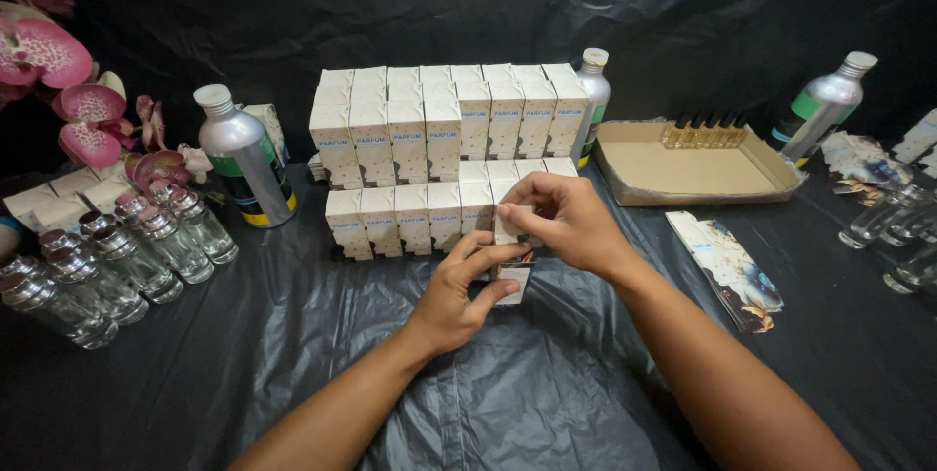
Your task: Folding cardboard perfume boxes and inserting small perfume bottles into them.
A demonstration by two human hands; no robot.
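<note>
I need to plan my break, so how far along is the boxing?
Done: two rows of closed boxes stand stacked at the back. In hand: left hand and right hand hold one small box. Left: flat cartons, glass bottles and the tray vials remain unboxed.

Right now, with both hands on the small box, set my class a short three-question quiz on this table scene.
1. True or false: the left hand and the right hand hold the small box together.
2. Which lies in the cardboard tray? A) a flower B) a row of small dark-capped bottles C) a flat printed carton
3. Fill in: the clear glass bottles with silver caps stand on the person's ____ side.

Key: 1 true; 2 B; 3 left.
</note>
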